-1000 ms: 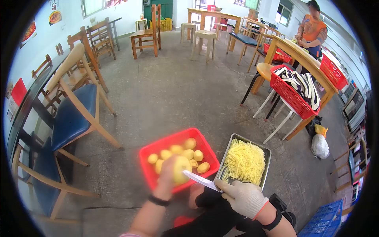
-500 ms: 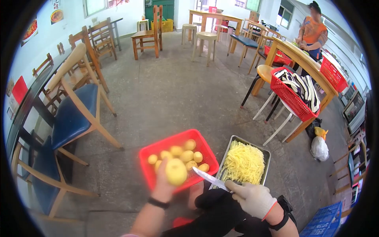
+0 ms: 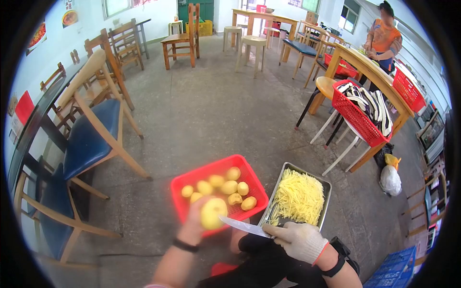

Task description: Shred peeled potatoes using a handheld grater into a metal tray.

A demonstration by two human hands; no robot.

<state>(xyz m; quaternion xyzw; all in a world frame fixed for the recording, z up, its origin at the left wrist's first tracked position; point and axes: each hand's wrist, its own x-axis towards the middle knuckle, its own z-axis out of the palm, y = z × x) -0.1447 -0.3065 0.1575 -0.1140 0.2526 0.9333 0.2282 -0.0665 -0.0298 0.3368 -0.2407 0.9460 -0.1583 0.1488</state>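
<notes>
Scuffed grey concrete floor point(image 3: 201, 105) all round, with blue-seated chairs point(image 3: 92, 139) down the left side and a long wooden bench point(image 3: 367, 72) off to the right. Down front, the bare left hand point(image 3: 195, 217) has its fingers wrapped round a big peeled potato point(image 3: 213, 213), held up over the near side of a red basket point(image 3: 254, 185). More yellow potatoes point(image 3: 230, 186) sit loose in that basket, spread around the bottom. Right hand point(image 3: 298, 240) wears a pale knit glove and is closed round the handle of a knife point(image 3: 247, 227), blade pointing left with the tip right by the potato. Bit blurry there tbh, so can't tell if it's actually touching. Just right of the basket there's a metal tray point(image 3: 327, 194) on the floor, heaped with yellow shreds point(image 3: 300, 194). Further back, a second red basket point(image 3: 357, 121) full of dark-and-white strips point(image 3: 367, 106) sits on a stool beside the bench, and a co-worker in an orange top point(image 3: 384, 42) stands at the far side with both hands low over it.
</notes>
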